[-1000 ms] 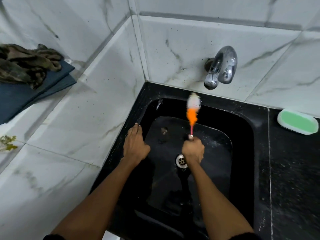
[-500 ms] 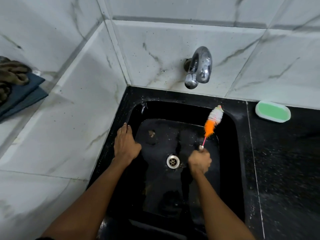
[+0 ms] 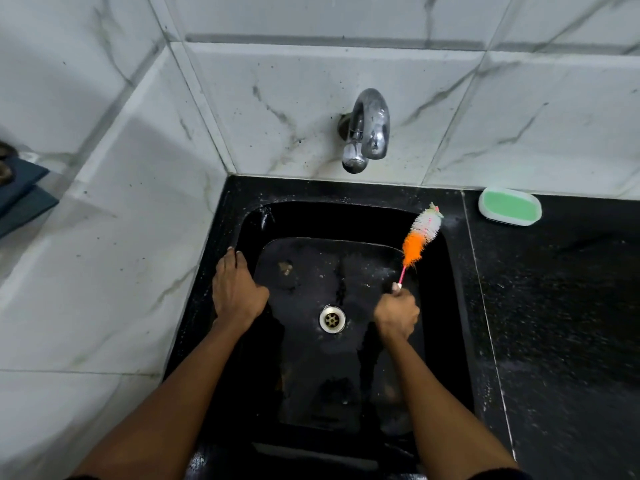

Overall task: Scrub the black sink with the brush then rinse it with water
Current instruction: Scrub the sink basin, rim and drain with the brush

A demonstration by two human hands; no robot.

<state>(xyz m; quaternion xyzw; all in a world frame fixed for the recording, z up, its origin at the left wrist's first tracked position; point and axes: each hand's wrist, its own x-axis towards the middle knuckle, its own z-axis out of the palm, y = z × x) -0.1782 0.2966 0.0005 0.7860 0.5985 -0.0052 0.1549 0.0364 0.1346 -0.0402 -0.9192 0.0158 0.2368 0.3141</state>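
Observation:
The black sink (image 3: 346, 220) fills the middle of the view, with a metal drain (image 3: 332, 318) in its floor and a chrome tap (image 3: 367, 131) on the tiled wall above it. My right hand (image 3: 396, 315) grips the thin pink handle of a bottle brush (image 3: 420, 235). The brush has orange and white bristles and its head lies against the sink's far right corner. My left hand (image 3: 237, 291) rests flat on the sink's left rim with straight fingers. No water runs from the tap.
A white soap dish with green soap (image 3: 509, 206) sits on the black counter (image 3: 561, 323) to the right of the sink. White marble tiles (image 3: 114, 271) cover the ledge on the left. Dark blue cloth (image 3: 20, 199) lies at the far left edge.
My right hand has swung the brush from the middle of the sink's back wall to its far right corner. My left hand has stayed on the left rim. The view has shifted left.

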